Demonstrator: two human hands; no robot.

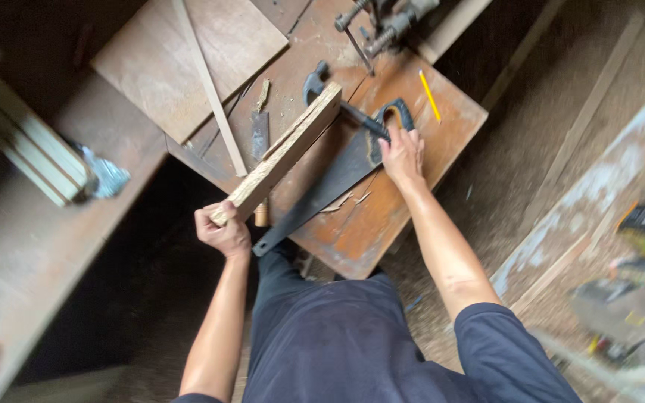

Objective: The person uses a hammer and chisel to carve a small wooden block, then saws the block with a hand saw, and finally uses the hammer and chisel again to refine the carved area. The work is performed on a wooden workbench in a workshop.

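Observation:
My left hand [224, 231] grips the near end of a long pale wooden board [285, 149], which lies slanted across the workbench [449, 127] with its far end up near a hammer [315, 78]. Over the black handle of a hand saw [330, 183] rests my right hand [402, 153], fingers spread and touching it. The saw's dark blade lies flat on the bench, pointing back toward me.
A yellow pencil [429, 95] lies on the bench's right part. A metal vise [382, 22] stands at the far edge. A chisel [260, 134], a thin wooden strip [210, 89] and a plywood sheet [188, 52] lie at left. Sawdust covers the floor; planks and clutter sit at right.

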